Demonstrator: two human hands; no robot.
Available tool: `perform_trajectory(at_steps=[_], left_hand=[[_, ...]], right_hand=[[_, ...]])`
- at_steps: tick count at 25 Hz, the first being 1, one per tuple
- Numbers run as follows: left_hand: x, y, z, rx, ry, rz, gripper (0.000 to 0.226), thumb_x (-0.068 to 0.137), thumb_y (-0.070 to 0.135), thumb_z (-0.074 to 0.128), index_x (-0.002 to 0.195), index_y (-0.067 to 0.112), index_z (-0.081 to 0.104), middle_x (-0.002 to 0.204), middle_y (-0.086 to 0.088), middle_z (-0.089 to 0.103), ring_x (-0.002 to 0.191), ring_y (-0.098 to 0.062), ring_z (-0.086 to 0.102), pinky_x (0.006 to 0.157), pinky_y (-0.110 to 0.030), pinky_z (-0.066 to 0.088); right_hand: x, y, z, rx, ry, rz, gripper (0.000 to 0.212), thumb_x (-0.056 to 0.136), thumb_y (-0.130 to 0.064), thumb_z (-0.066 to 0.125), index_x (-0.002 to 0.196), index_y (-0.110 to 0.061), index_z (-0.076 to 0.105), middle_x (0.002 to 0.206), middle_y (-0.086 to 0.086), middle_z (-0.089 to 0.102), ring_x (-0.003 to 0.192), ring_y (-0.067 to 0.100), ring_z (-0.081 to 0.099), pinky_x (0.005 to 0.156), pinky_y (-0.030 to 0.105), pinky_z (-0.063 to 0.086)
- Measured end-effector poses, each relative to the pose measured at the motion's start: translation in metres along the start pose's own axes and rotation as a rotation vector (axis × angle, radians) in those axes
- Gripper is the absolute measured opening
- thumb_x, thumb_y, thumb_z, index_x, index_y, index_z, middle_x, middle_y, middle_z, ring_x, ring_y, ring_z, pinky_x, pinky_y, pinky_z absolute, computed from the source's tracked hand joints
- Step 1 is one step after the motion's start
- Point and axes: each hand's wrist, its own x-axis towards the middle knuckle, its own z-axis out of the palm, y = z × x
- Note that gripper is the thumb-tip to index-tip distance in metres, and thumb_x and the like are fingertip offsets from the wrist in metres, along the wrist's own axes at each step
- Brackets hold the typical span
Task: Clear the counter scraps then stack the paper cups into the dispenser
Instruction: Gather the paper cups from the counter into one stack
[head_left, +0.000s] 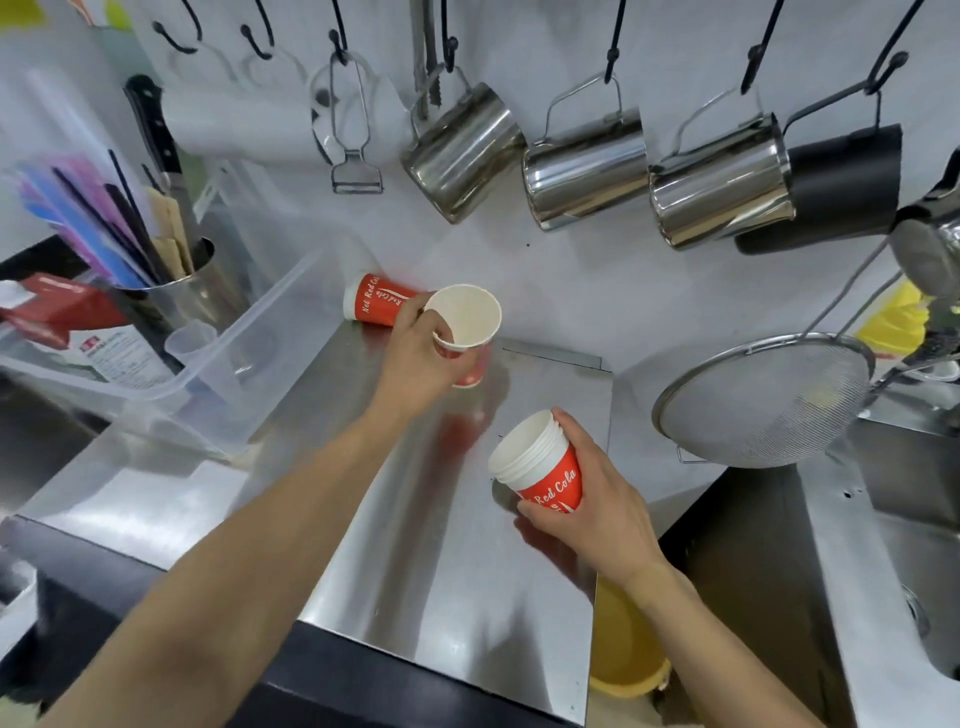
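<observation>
Our left hand (415, 353) grip grasping single cup (464, 325) above tabletop (415, 519); our right hand (592, 499) grip grasping nested cup stack (540, 462); third cup (374, 301) lying sideways behind.

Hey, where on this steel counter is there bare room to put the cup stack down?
The near half of the steel counter is bare, between the left forearm and the right hand holding the cup stack. The front left corner below the clear bin is free too. The back is crowded: the left hand grips one cup, and a cup on its side lies at the wall.
</observation>
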Motion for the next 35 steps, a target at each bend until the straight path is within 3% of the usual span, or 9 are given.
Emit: perform_trajectory(at_steps=[5,8,10,14,17,20,26,29,35], left_hand=[[-0.067,0.011,-0.045,-0.487,0.125,-0.351,0.038,0.068,0.042,0.072,0.069,0.010,0.052,0.119,0.003,0.057,0.112,-0.030,0.062,0.087,-0.046,0.057],[-0.103,0.012,-0.063,-0.715,0.075,-0.449,0.012,0.088,0.023,0.069,0.084,0.015,0.061,0.134,-0.006,0.053,0.113,-0.031,0.064,0.073,-0.033,0.062],[-0.122,0.017,-0.076,-0.740,0.022,-0.462,0.004,0.091,0.022,0.066,0.092,0.021,0.062,0.134,-0.009,0.056,0.104,-0.018,0.068,0.069,-0.027,0.061],[-0.152,0.023,-0.094,-0.720,-0.124,-0.403,0.045,0.076,0.047,0.067,0.114,0.026,0.054,0.112,0.019,0.065,0.100,-0.003,0.068,0.074,-0.025,0.058],[-0.166,0.021,-0.102,-0.648,-0.263,-0.381,0.075,0.073,0.054,0.068,0.141,0.044,0.037,0.132,0.020,0.052,0.119,-0.003,0.057,0.086,-0.023,0.054],[-0.177,0.019,-0.104,-0.634,-0.354,-0.414,0.092,0.070,0.060,0.074,0.148,0.048,0.027,0.141,0.012,0.046,0.126,-0.001,0.052,0.093,-0.019,0.051],[-0.191,0.013,-0.098,-0.507,-0.436,-0.438,0.096,0.070,0.055,0.073,0.154,0.035,0.030,0.148,0.014,0.038,0.134,0.006,0.040,0.109,-0.023,0.039],[-0.191,0.011,-0.098,-0.510,-0.477,-0.442,0.091,0.070,0.054,0.074,0.151,0.034,0.037,0.146,0.016,0.038,0.133,0.004,0.041,0.103,-0.017,0.043],[-0.180,0.006,-0.096,-0.614,-0.534,-0.486,0.078,0.066,0.043,0.081,0.136,0.036,0.049,0.139,0.007,0.051,0.125,-0.003,0.052,0.100,-0.025,0.050]], right_hand=[[-0.005,-0.008,0.006,-0.035,-0.038,-0.037,0.094,0.065,-0.074,0.071,0.137,-0.068,0.010,0.137,-0.020,0.046,0.105,0.007,0.052,0.089,0.030,0.051],[-0.010,-0.015,0.009,-0.059,-0.058,-0.070,0.097,0.065,-0.072,0.073,0.140,-0.059,0.014,0.131,-0.026,0.044,0.104,0.005,0.053,0.088,0.028,0.051],[-0.013,-0.021,0.011,-0.067,-0.073,-0.110,0.096,0.065,-0.071,0.075,0.139,-0.061,0.014,0.128,-0.029,0.042,0.104,0.004,0.054,0.087,0.027,0.052],[-0.019,-0.033,0.016,-0.072,-0.104,-0.182,0.095,0.065,-0.070,0.075,0.132,-0.072,0.008,0.127,-0.030,0.040,0.105,0.005,0.055,0.085,0.026,0.052],[-0.026,-0.041,0.020,-0.097,-0.148,-0.239,0.096,0.065,-0.071,0.074,0.133,-0.072,0.006,0.125,-0.031,0.038,0.103,0.004,0.055,0.083,0.019,0.048],[-0.031,-0.049,0.026,-0.119,-0.180,-0.271,0.097,0.065,-0.072,0.072,0.133,-0.073,0.003,0.124,-0.031,0.036,0.102,0.003,0.052,0.079,0.009,0.039],[-0.034,-0.060,0.036,-0.111,-0.184,-0.309,0.097,0.061,-0.077,0.066,0.137,-0.070,0.005,0.122,-0.033,0.036,0.100,0.001,0.052,0.074,0.009,0.039],[-0.031,-0.062,0.040,-0.117,-0.177,-0.305,0.097,0.061,-0.077,0.067,0.137,-0.069,0.006,0.119,-0.033,0.037,0.095,0.002,0.052,0.069,0.007,0.039],[-0.022,-0.057,0.047,-0.122,-0.186,-0.296,0.099,0.061,-0.077,0.068,0.139,-0.068,0.008,0.123,-0.029,0.042,0.099,0.004,0.053,0.072,0.009,0.042]])
